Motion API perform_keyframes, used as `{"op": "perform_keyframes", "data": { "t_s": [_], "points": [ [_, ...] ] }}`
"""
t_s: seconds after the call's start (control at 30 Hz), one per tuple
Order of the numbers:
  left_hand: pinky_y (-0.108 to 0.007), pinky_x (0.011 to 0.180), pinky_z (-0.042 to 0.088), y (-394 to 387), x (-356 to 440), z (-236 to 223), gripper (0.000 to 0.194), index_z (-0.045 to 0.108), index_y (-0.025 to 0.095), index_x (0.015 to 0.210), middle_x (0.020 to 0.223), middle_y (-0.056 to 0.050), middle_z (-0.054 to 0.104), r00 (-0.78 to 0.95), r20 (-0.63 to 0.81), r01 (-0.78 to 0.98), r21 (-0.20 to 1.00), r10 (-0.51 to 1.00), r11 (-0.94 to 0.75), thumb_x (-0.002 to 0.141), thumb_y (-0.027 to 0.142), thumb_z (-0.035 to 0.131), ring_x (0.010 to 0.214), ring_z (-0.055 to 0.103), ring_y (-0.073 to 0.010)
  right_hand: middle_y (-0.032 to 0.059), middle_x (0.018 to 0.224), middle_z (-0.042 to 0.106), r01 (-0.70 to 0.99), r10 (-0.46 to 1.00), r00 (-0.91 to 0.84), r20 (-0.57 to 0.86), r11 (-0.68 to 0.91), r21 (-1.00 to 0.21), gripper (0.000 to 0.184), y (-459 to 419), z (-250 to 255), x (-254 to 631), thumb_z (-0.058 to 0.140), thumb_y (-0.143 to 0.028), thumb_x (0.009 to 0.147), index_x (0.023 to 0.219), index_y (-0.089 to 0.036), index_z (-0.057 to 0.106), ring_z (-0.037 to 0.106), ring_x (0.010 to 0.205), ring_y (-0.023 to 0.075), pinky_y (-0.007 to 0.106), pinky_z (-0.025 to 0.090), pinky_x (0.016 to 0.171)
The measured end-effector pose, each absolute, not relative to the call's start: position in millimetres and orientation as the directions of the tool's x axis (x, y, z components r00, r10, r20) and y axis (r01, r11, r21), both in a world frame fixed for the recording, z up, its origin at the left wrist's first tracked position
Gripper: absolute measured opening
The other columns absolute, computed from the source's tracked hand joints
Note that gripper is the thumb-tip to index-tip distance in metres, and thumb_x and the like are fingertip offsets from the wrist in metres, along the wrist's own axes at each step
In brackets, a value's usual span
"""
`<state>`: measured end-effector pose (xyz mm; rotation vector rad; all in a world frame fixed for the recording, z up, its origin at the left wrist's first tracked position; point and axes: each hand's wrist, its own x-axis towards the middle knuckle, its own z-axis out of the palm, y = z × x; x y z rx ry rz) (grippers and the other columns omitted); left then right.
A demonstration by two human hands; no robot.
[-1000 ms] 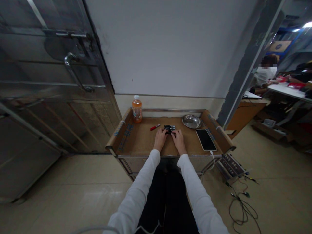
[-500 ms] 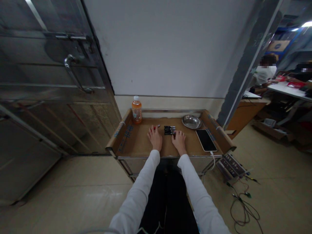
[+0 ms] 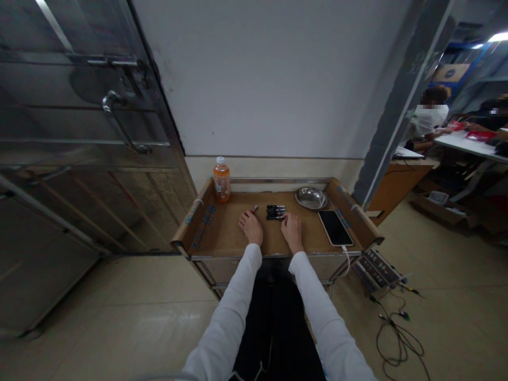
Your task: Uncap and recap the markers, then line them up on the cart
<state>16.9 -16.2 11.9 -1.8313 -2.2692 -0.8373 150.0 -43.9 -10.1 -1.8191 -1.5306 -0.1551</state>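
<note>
I sit at a small cardboard-lined cart (image 3: 222, 233). My left hand (image 3: 251, 227) lies over a red pen (image 3: 254, 209), with only the pen's far end showing past my fingers. My right hand (image 3: 292, 230) rests just right of a small cluster of black pens (image 3: 275, 211), its fingertips at their near edge. The fingers of both hands are curled, and whether they grip anything is too small to tell.
An orange drink bottle (image 3: 221, 181) stands at the cart's back left. A metal bowl (image 3: 311, 198) and a phone on a cable (image 3: 335, 227) lie to the right. A steel door (image 3: 79, 137) is on the left. Cables (image 3: 397, 328) trail on the floor. People work at a table far right.
My left hand left the black pens and moved left onto the red pen. My right hand stayed beside the black pens.
</note>
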Motion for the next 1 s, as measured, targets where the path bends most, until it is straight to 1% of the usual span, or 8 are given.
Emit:
{"op": "perform_keyframes", "data": {
  "t_s": [0.1,0.2,0.3,0.4,0.5,0.67,0.83,1.0],
  "points": [
    [-0.043,0.086,0.041,-16,18,13,0.031,0.053,0.008,0.104,0.105,-0.019,0.056,-0.241,0.451,0.92,0.387,0.859,0.056,0.089,0.008,0.026,0.101,0.053,-0.0296,0.0101,0.093,0.064,0.888,0.799,0.272,0.536,0.006,-0.459,0.023,-43,-12,150,0.042,-0.007,0.082,0.095,-0.015,0.059,0.053,0.09,0.0214,0.033,0.037,0.085],
    [-0.044,0.086,0.041,-16,18,14,0.029,0.053,0.01,0.105,0.104,-0.018,0.056,-0.107,0.529,0.887,0.433,0.842,-0.16,0.09,0.01,0.029,0.1,0.052,-0.0296,0.0118,0.096,0.064,0.886,0.795,0.277,0.54,0.006,-0.463,0.023,-42,-12,150,0.041,-0.008,0.082,0.097,-0.014,0.058,0.053,0.093,0.0226,0.034,0.038,0.087],
    [-0.044,0.084,0.042,-15,18,12,0.025,0.053,0.013,0.103,0.1,-0.016,0.058,0.021,0.621,0.784,0.476,0.783,-0.398,0.092,0.015,0.031,0.096,0.053,-0.0283,0.0144,0.104,0.062,0.875,0.784,0.288,0.55,0.017,-0.484,0.027,-40,-12,149,0.043,-0.012,0.083,0.108,-0.012,0.055,0.053,0.098,0.0243,0.037,0.04,0.089],
    [-0.042,0.084,0.045,-12,19,7,0.022,0.051,0.014,0.104,0.099,-0.014,0.059,0.142,0.712,0.636,0.467,0.688,-0.614,0.094,0.019,0.033,0.093,0.055,-0.0246,0.0154,0.115,0.059,0.859,0.781,0.214,0.586,0.136,-0.494,0.037,-38,-12,148,0.044,-0.015,0.084,0.121,-0.012,0.049,0.053,0.104,0.0248,0.039,0.041,0.092],
    [-0.039,0.085,0.047,-11,20,2,0.022,0.047,0.015,0.111,0.104,-0.014,0.057,0.214,0.783,0.518,0.416,0.584,-0.747,0.095,0.023,0.034,0.095,0.056,-0.0216,0.0141,0.114,0.06,0.818,0.781,0.134,0.61,0.26,-0.513,0.034,-38,-12,148,0.043,-0.016,0.086,0.118,-0.014,0.051,0.054,0.106,0.0241,0.039,0.043,0.094],
    [-0.035,0.084,0.051,-12,20,-2,0.023,0.042,0.017,0.116,0.106,-0.012,0.055,0.193,0.815,0.437,0.427,0.547,-0.791,0.095,0.028,0.039,0.093,0.057,-0.018,0.0109,0.107,0.062,0.742,0.822,0.08,0.564,0.329,-0.584,0.026,-38,-13,150,0.044,-0.015,0.084,0.106,-0.019,0.057,0.058,0.099,0.0222,0.037,0.047,0.09],
    [-0.032,0.083,0.053,-10,21,-1,0.026,0.037,0.018,0.12,0.108,-0.011,0.054,0.145,0.811,0.358,0.492,0.567,-0.794,0.096,0.028,0.039,0.092,0.059,-0.0154,0.0101,0.107,0.064,0.692,0.845,0.09,0.527,0.327,-0.643,0.025,-37,-14,150,0.046,-0.017,0.084,0.105,-0.019,0.057,0.061,0.099,0.0214,0.036,0.048,0.089],
    [-0.034,0.087,0.051,-7,19,2,0.022,0.04,0.018,0.116,0.108,-0.011,0.055,0.041,0.775,0.359,0.577,0.63,-0.733,0.096,0.029,0.038,0.098,0.059,-0.0168,0.009,0.104,0.066,0.698,0.851,0.093,0.517,0.315,-0.643,0.026,-38,-11,150,0.046,-0.015,0.084,0.106,-0.019,0.058,0.063,0.095,0.0203,0.034,0.049,0.086]
  ]
}}
